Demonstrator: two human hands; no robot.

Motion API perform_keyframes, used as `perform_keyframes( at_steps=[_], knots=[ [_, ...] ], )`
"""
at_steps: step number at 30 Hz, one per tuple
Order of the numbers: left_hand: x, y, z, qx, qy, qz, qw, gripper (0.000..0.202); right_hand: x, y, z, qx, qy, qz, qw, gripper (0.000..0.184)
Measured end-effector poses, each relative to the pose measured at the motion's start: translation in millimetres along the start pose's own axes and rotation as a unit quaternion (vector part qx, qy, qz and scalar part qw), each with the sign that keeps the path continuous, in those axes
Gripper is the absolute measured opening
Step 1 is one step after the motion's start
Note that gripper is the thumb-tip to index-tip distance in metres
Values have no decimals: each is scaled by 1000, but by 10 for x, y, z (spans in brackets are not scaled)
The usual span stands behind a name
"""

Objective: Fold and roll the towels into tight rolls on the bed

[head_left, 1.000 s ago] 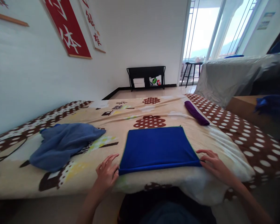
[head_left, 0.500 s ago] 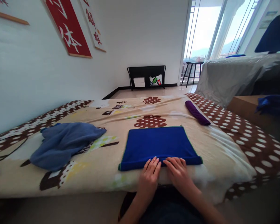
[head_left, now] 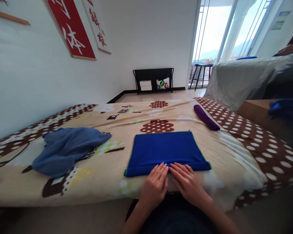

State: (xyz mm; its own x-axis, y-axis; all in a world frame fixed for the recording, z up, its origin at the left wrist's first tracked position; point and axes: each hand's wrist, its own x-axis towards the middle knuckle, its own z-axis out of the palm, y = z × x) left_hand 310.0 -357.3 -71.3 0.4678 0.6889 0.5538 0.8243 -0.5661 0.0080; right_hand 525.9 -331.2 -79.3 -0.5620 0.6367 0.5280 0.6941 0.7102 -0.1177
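Note:
A dark blue towel with green stitched edges lies spread out in front of me, its near edge rolled into a narrow band. My left hand rests on that band near its middle, fingers stretched out and side by side. Right beside it, my right hand presses on the same band with its fingers extended. The fingertips of both hands nearly meet. Farther off to the right is a purple rolled cloth. On the left lies a crumpled grey-blue cloth.
Everything lies on a patterned blanket with brown dotted borders. A black cable runs at the far left. To the right stand a cardboard box with blue cloth and a plastic-covered piece of furniture. Another person's hand shows behind it.
My hands have shifted slightly on the rolled edge, the right one closer to the left and its fingers flatter. The other person at the right has moved, leaving mostly a hand in sight.

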Motion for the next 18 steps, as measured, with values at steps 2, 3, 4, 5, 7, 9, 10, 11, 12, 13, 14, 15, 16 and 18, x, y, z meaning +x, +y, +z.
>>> perform_keyframes(
  at_steps=[2, 3, 4, 5, 7, 9, 10, 11, 12, 13, 14, 15, 16, 18],
  knots=[
    [62, 13, 31, 0, -35, 4, 999, 48, 30, 11, 41, -3, -20, -6, 1000, 46],
    [34, -42, 28, 11, -42, -4, 999, 49, -4, 83, 43, -14, -19, 8, 1000, 47],
    [-32, -135, 12, 25, -42, -14, 999, 50, -70, 193, 33, -29, -12, 26, 999, 47],
    [-129, -256, -15, 42, -37, -25, 998, 50, -163, 331, 9, -46, -2, 45, 998, 47],
    [-372, -540, -91, 76, -15, -55, 995, 49, -393, 637, -67, -79, 20, 84, 993, 47],
    [-602, -794, -177, 111, 2, -87, 990, 49, -611, 898, -161, -107, 24, 103, 989, 48],
    [-686, -883, -217, 127, 7, -100, 987, 48, -693, 988, -205, -116, 18, 103, 988, 49],
    [-740, -937, -252, 142, 12, -112, 983, 47, -748, 1045, -243, -123, 13, 101, 987, 51],
    [-760, -954, -281, 154, 19, -122, 980, 46, -774, 1067, -271, -129, 12, 98, 987, 52],
    [-744, -933, -302, 162, 27, -129, 978, 45, -771, 1055, -290, -133, 17, 95, 986, 52],
    [-692, -877, -316, 163, 34, -133, 977, 44, -739, 1011, -297, -133, 25, 93, 986, 52],
    [-608, -791, -321, 155, 35, -131, 979, 45, -681, 938, -293, -130, 35, 89, 987, 51],
    [-497, -682, -317, 138, 25, -117, 983, 46, -601, 838, -280, -121, 41, 81, 988, 51],
    [-220, -430, -277, 80, -20, -63, 995, 49, -393, 582, -225, -88, 32, 50, 994, 49]
  ],
)
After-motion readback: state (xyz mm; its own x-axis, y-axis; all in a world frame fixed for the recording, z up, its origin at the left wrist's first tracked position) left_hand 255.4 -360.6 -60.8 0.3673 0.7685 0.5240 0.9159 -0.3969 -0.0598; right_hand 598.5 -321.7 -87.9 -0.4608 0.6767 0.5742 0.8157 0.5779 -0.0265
